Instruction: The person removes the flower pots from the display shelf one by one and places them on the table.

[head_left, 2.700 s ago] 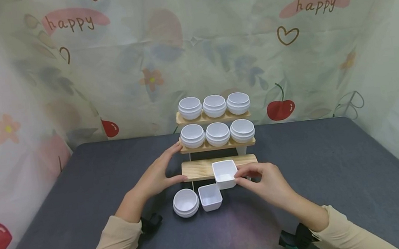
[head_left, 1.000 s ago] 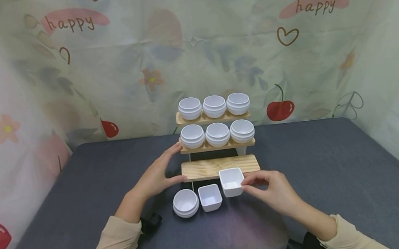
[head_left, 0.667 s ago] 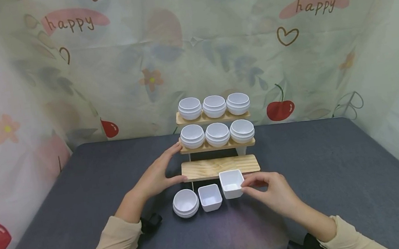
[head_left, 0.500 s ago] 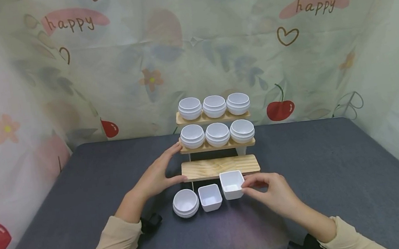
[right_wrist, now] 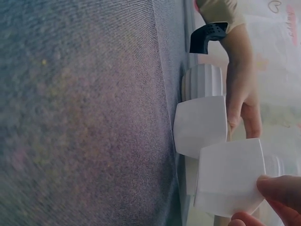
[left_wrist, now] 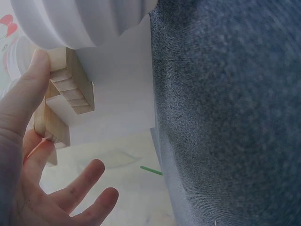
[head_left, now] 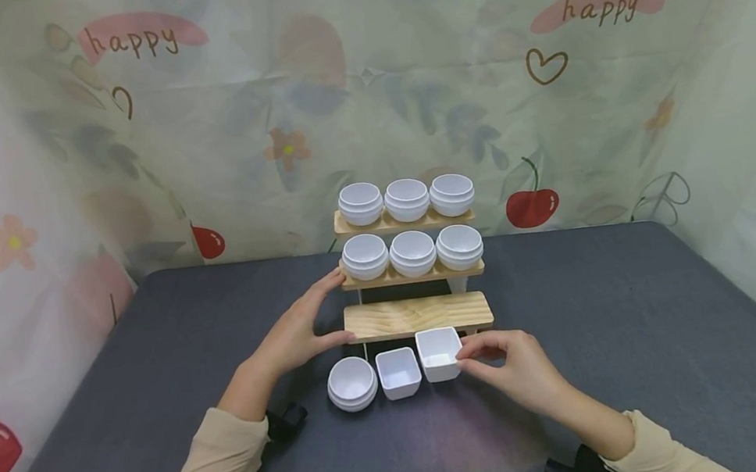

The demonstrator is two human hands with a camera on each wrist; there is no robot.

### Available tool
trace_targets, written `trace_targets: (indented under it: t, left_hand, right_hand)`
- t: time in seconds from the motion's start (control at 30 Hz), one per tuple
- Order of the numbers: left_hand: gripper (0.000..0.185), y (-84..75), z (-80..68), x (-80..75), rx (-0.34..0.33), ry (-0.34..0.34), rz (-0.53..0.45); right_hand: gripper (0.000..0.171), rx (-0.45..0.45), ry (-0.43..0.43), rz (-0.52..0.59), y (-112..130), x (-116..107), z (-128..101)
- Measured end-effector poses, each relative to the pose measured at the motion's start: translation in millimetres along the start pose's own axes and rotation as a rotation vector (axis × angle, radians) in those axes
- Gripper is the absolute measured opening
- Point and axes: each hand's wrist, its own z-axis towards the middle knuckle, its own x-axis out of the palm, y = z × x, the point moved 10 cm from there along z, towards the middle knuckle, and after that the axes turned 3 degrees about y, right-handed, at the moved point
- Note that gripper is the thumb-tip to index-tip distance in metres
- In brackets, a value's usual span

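Note:
A three-tier wooden rack [head_left: 418,315] stands on the dark grey table [head_left: 606,302]. Its top two tiers each carry three round white bowls [head_left: 412,252], and its lowest board is bare. My right hand [head_left: 465,353] pinches the right rim of a square white bowl [head_left: 439,353], low in front of the rack; I cannot tell whether it touches the table. Left of it on the table sit a second square bowl [head_left: 398,373] and a round bowl [head_left: 351,382]. My left hand [head_left: 331,313] rests against the rack's left end with straight fingers. The right wrist view shows the held bowl [right_wrist: 230,176].
A floral curtain [head_left: 126,141] closes off the back and both sides of the table. The left wrist view shows the rack's wooden end [left_wrist: 70,89] under my fingers [left_wrist: 28,84]. Black wrist straps [head_left: 287,422] sit at both cuffs.
My right hand has carried the square bowl off the lowest board, forward and down, to just right of the other square bowl. The left hand has stayed on the rack.

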Motion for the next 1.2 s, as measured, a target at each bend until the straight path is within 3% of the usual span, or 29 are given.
trace_targets:
  t: [1.2]
  left_hand:
    - [0.087, 1.1, -0.2, 0.9, 0.004, 0.000, -0.002]
  right_hand:
    - [0.006, 0.018, 0.023, -0.008, -9.9, 8.1, -2.3]
